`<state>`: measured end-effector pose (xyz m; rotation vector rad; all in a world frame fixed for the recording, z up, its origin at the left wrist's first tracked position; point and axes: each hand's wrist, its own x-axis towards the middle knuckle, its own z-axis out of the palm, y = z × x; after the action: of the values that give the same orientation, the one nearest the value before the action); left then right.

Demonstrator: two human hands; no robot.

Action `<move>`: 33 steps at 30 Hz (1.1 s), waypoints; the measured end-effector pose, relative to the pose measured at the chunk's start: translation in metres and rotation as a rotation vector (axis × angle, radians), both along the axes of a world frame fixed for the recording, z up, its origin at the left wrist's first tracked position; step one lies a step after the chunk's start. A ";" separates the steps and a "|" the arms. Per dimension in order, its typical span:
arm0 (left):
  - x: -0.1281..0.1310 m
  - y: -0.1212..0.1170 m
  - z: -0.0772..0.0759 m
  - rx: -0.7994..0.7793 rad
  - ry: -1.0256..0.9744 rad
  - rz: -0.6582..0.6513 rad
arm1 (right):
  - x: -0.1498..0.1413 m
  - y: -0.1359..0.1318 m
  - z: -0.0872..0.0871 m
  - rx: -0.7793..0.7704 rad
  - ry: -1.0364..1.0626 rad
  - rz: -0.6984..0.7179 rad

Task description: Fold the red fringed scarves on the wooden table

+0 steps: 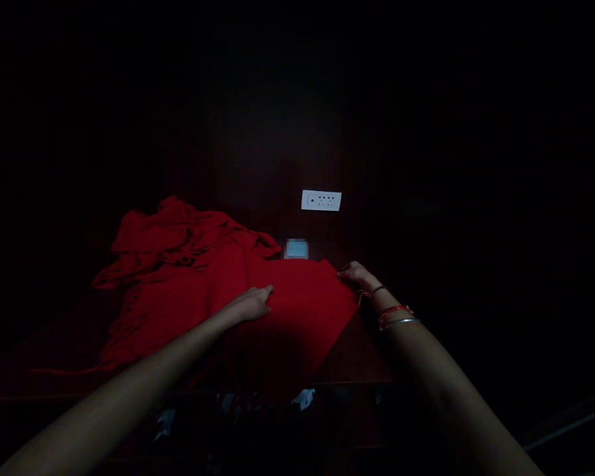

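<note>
Lying bunched left, smooth right, the red cloth [297, 297] has its edge in the right fingers [341, 273].

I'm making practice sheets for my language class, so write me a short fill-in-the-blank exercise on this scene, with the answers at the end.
1. The smooth cloth under the hands is coloured ____.
2. The hand whose forearm wears bracelets is the person's own ____ one.
3. The crumpled heap lies toward the ____ side of the picture.
4. The panel with socket holes is coloured ____.

Missing words: red; right; left; white.
</note>
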<state>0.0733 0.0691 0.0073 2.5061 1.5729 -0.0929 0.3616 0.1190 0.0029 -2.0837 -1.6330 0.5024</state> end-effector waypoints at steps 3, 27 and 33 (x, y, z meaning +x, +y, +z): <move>0.002 0.001 -0.002 0.026 0.029 0.007 | -0.007 0.009 0.004 -0.037 -0.012 -0.031; -0.001 -0.009 0.001 0.094 0.009 -0.074 | -0.005 0.038 0.028 -0.069 -0.155 0.012; 0.002 -0.013 0.021 0.005 0.141 -0.064 | -0.020 0.033 0.000 -0.048 -0.281 0.003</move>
<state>0.0757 0.0564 0.0288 2.6051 1.5447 -0.2813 0.3417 0.1519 0.0032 -2.2711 -1.7916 0.2603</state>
